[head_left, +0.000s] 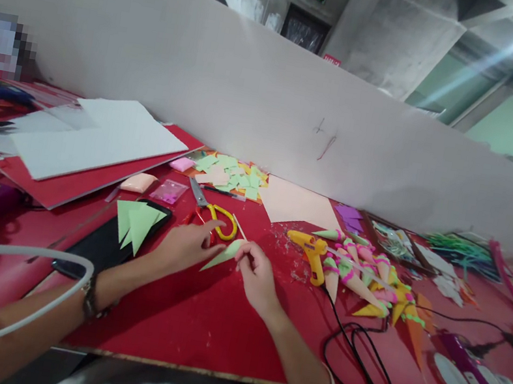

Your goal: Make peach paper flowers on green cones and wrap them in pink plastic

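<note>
Both my hands meet over the red table (194, 320) near its front middle. They hold a small light-green paper cone (224, 256) between them. My left hand (187, 246) pinches its wide side with thumb and fingers closed. My right hand (256, 273) pinches the upper end, where a thin wooden stick (239, 226) pokes out. Yellow-handled scissors (216, 211) lie just behind my hands. Two flat green paper triangles (136, 222) rest on a black phone (112, 239) to the left.
A yellow glue gun (311, 253) with a black cord (357, 355) lies to the right, beside a pile of several finished colourful cones (370, 281). Green paper scraps (232, 174), a peach sheet (297, 202) and white boards (92, 136) lie behind. A white partition (255, 86) backs the table.
</note>
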### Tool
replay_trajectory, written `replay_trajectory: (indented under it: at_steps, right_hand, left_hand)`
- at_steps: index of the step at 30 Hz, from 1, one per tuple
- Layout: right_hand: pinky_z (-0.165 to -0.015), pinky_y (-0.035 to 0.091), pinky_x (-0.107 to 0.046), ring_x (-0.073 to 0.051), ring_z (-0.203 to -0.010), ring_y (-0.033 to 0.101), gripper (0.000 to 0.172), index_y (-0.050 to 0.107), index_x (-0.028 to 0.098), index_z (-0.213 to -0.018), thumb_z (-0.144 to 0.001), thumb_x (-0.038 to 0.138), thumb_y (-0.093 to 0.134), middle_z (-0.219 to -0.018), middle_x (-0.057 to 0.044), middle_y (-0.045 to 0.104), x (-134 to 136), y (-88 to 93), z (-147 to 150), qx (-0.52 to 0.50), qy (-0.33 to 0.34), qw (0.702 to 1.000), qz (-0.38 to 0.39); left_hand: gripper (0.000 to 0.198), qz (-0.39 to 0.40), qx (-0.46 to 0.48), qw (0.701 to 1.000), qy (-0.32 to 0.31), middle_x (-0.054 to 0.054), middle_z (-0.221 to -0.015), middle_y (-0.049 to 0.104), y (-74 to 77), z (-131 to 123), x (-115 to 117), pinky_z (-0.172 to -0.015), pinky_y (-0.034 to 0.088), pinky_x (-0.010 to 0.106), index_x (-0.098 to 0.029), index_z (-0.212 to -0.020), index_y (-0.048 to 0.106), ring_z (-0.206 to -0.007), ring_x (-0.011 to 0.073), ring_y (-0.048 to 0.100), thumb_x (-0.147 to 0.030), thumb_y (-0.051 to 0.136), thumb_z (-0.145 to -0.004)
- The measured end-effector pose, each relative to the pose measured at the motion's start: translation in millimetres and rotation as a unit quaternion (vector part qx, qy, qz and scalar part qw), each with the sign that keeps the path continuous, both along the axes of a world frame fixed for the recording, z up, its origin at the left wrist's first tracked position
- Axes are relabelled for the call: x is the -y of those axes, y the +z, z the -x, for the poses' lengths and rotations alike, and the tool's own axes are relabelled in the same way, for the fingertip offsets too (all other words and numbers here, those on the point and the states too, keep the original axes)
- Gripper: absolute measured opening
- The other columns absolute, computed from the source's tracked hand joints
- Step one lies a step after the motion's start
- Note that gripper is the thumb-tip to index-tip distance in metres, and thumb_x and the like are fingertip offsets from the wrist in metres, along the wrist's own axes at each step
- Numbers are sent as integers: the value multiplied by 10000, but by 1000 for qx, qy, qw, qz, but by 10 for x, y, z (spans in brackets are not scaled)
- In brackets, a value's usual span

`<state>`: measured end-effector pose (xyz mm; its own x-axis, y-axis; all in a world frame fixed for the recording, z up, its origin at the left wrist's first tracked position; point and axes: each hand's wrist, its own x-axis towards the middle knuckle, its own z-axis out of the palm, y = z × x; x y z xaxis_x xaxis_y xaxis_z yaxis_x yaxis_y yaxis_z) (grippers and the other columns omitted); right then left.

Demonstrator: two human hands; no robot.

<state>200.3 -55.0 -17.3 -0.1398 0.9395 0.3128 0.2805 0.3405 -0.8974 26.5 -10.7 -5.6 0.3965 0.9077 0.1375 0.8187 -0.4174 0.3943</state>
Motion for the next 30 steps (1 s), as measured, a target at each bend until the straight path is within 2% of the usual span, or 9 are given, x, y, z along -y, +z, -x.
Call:
replay_trajectory:
  at_steps: [3, 6, 8, 10, 14, 18, 24, 28, 30]
  right_hand:
    - [-638, 362, -223, -122, -743, 470, 191, 480, 193, -683, -712, 44, 362, -798, -5, 461, -20, -3, -2, 8, -12, 1000, -25]
    - [-634, 358, -222, -124, -732, 466, 207, 476, 191, -648, -701, 32, 356, -769, -4, 466, -44, -20, -2, 10, -10, 999, -32]
    - [-617, 352, -218, -116, -685, 452, 210, 462, 193, -635, -696, 25, 351, -727, 8, 462, -49, -26, 0, 8, -5, 999, -32]
    - [-608, 348, -212, -110, -653, 440, 212, 448, 194, -629, -697, 22, 344, -687, 20, 451, -43, -23, 1, 8, -2, 999, -31]
    - [-567, 335, -201, -99, -591, 422, 222, 459, 199, -666, -724, 34, 323, -642, 37, 439, -18, -8, -3, 14, 1, 1000, -21]
    - [-585, 344, -200, -99, -608, 443, 228, 484, 196, -672, -744, 46, 328, -648, 34, 459, -11, -4, -3, 27, 3, 999, -19]
    - [-633, 363, -209, -105, -653, 480, 248, 530, 189, -651, -733, 33, 357, -656, 26, 507, 0, 20, 13, 44, 10, 999, -24]
    - [-644, 377, -216, -107, -661, 497, 264, 562, 188, -670, -735, 32, 359, -659, 21, 529, 9, 38, 11, 60, 17, 998, -29]
    - [-650, 385, -225, -110, -669, 502, 260, 567, 188, -681, -740, 40, 361, -671, 15, 536, 11, 44, 10, 64, 18, 997, -30]
  left_hand:
    - [392, -67, -46, 995, 62, 29, -769, 640, 170, 193, -206, -509, 343, 232, -227, -1069, 505, -686, 186, 593, -481, 344, -817]
    - [395, -116, -140, 976, 121, 105, -988, 603, 242, 428, -433, -639, 410, 304, -178, -1033, 525, -916, 272, 557, -460, 378, -799]
    - [451, -111, -161, 970, 148, 186, -989, 580, 216, 554, -570, -704, 412, 367, -94, -985, 543, -967, 338, 524, -471, 438, -760]
    - [538, -92, -174, 966, 170, 223, -947, 582, 148, 635, -695, -715, 410, 409, -57, -964, 548, -941, 371, 531, -530, 463, -722]
    - [625, -55, -188, 960, 199, 220, -921, 599, -6, 693, -927, -696, 417, 421, -87, -962, 559, -915, 384, 548, -622, 464, -655]
    - [664, -49, -185, 957, 217, 213, -932, 604, -77, 710, -1108, -708, 413, 415, -97, -1037, 519, -937, 382, 541, -622, 470, -634]
    - [472, -67, -154, 967, 190, 193, -988, 580, -54, 713, -1111, -746, 416, 386, -99, -1045, 490, -942, 342, 545, -397, 513, -679]
    - [386, -98, -107, 973, 180, 228, -1072, 507, 57, 688, -1002, -767, 404, 447, -68, -1012, 501, -972, 385, 511, -304, 475, -707]
    - [401, -110, -60, 979, 164, 222, -1110, 481, 140, 656, -940, -791, 402, 455, -60, -1060, 471, -1007, 378, 490, -270, 457, -718]
